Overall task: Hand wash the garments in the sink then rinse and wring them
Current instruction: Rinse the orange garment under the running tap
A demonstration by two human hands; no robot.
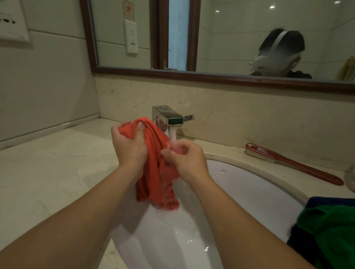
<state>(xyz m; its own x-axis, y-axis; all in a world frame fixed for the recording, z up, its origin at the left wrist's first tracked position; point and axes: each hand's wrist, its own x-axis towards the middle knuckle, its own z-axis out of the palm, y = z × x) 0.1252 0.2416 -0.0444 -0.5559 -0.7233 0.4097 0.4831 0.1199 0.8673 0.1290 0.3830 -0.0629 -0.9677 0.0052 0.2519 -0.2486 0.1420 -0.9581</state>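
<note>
A wet red garment hangs bunched over the white sink, its lower end dripping into the basin. My left hand grips its upper left fold, fingers curled into the cloth. My right hand pinches the garment's right side directly under the stream of water running from the chrome faucet. Both hands are wet. Green and dark blue garments lie piled on the counter at the sink's right rim.
A red-handled scrub brush lies on the marble counter behind the sink at the right. A blurred clear object sits at the far right edge. A framed mirror spans the wall above; a wall socket plate is at upper left.
</note>
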